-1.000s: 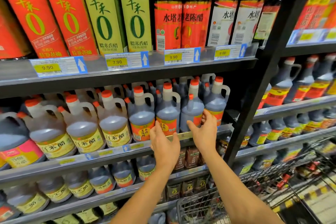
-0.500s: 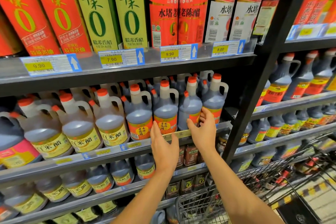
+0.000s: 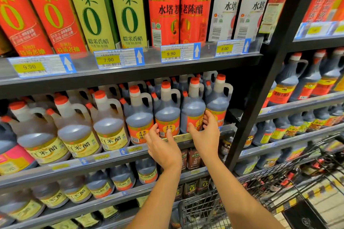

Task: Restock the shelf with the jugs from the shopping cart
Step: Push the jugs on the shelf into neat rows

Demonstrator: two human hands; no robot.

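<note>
The left hand (image 3: 163, 147) and right hand (image 3: 205, 135) are hovering, fingers straight and gripping nothing, at the shelf (image 3: 111, 154) front edge before four 老陈醋 jugs (image 3: 138, 117); three 白米醋 jugs (image 3: 109, 126) are standing alongside.

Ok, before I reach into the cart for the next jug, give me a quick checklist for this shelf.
1. Hands free: the left hand is open in front of the second red-label jug, and the right hand has straight fingers against the third jug. Neither holds anything. Ok.
2. Front red-label jugs upright: all four stand straight. Ok.
3. Third jug's label facing forward: the right hand covers part of it. Cannot tell.
4. Room for more: there is a dark gap on the shelf right of the rightmost jug. Ok.
5. Jugs left in the shopping cart: mostly wire in view. Cannot tell.
</note>
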